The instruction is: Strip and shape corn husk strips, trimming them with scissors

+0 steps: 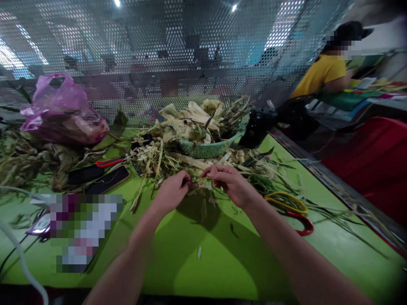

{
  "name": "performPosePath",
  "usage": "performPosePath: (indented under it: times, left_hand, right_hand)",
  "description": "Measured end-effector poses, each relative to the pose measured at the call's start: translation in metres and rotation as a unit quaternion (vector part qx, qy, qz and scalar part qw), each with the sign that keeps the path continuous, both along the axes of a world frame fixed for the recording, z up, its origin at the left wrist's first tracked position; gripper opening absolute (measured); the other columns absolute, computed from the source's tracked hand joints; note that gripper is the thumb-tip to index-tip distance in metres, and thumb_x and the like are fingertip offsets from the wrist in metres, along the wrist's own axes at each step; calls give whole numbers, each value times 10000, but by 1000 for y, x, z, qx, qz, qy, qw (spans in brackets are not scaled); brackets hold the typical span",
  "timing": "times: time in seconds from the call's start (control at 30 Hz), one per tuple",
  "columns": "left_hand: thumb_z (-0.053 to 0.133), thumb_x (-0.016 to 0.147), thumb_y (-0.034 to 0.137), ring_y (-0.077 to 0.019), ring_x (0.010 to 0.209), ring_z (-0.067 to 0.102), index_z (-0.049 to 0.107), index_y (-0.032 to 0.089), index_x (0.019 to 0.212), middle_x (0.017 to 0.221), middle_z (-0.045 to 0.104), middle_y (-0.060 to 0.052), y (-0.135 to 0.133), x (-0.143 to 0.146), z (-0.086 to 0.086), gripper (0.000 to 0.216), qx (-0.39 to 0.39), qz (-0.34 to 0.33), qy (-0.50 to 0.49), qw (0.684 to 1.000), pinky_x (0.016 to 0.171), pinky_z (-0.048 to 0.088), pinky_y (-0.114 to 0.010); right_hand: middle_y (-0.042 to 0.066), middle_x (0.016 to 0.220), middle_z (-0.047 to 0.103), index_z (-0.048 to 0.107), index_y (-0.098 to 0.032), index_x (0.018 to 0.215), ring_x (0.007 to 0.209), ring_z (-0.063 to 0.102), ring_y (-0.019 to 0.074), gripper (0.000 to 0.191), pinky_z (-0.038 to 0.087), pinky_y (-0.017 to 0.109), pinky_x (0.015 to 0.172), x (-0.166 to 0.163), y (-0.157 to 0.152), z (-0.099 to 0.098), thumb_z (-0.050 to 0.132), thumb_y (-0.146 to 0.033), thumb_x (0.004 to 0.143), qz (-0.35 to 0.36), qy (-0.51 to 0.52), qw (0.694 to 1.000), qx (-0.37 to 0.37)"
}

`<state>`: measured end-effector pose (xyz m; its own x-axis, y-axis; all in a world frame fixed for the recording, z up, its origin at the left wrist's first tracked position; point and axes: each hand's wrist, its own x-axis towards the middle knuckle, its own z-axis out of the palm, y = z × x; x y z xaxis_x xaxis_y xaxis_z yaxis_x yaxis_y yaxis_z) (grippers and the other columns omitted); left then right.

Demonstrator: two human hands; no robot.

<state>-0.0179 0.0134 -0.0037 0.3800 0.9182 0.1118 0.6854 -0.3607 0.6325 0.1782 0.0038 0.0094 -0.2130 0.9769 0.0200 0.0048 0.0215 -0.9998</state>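
Both my hands meet over the green table [203,250], just in front of a heap of dried pale leaves and strips [159,159]. My left hand [171,191] is closed in a pinch on one end of a thin dried leaf strip [197,182]. The fingers of my right hand [230,182] curl down and pinch the strip's other end. A green plastic basket [203,149] full of pale husks stands right behind the heap.
A pink plastic bag [62,112] lies at the back left on more dried leaves. Two dark phones [106,180] lie to the left, yellow and red scissors [294,212] to the right. A perforated metal screen stands behind; a person in yellow [324,74] sits far right.
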Motion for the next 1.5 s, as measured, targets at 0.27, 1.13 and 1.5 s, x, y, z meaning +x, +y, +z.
performPosePath:
  times: [0.27, 1.13, 1.5]
  left_hand:
    - [434, 816, 161, -187, 732, 552, 500, 211, 838, 797, 612, -40, -3, 5, 0, 86, 18, -20, 49, 998, 656, 378, -284]
    - [515, 833, 223, -123, 717, 455, 506, 178, 823, 759, 505, 14, 6, 10, -10, 47, -56, -5, -303, 951, 656, 359, -238]
    - [609, 800, 323, -123, 800, 543, 579, 166, 907, 869, 588, -25, -1, 11, -2, 192, -223, -3, -486, 845, 769, 423, -260]
  right_hand:
    - [7, 664, 567, 470, -194, 627, 633, 516, 135, 173, 430, 270, 652, -8, -4, -4, 549, -252, 770, 10, 112, 993, -35]
    - [43, 1040, 640, 639, -240, 1029, 916, 557, 206, 300, 419, 328, 792, -6, -1, -4, 685, -340, 751, -67, -212, 957, 186]
    - [-11, 682, 559, 596, -176, 748, 642, 496, 138, 191, 386, 273, 619, -12, 0, -9, 706, -325, 701, -80, -114, 986, 94]
